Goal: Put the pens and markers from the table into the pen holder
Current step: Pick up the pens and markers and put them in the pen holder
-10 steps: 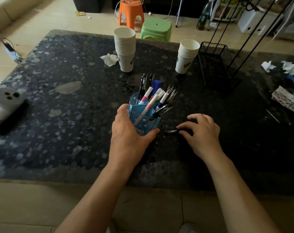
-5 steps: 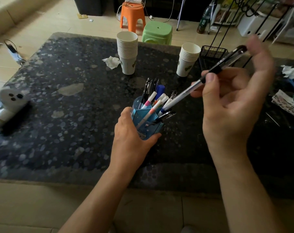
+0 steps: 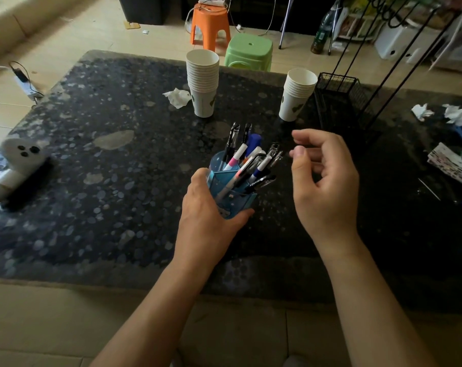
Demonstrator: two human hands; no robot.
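A low table (image 3: 97, 197) with a dark, pale-speckled top carried everything. The blue pen holder (image 3: 234, 197) stood on it, clasped by the left hand (image 3: 211, 218), with the empty right hand (image 3: 325, 181) just beside it. Beyond the left hand rose a tall stack of paper cups (image 3: 203, 83), a crumpled tissue (image 3: 177, 98) touching its left side. Beyond the right hand stood a shorter cup stack (image 3: 297, 95), and next to that a black wire basket (image 3: 338, 102). Far out past the right hand lay more crumpled tissues (image 3: 421, 111). Well off to the left of the left hand lay a white device (image 3: 15, 165).
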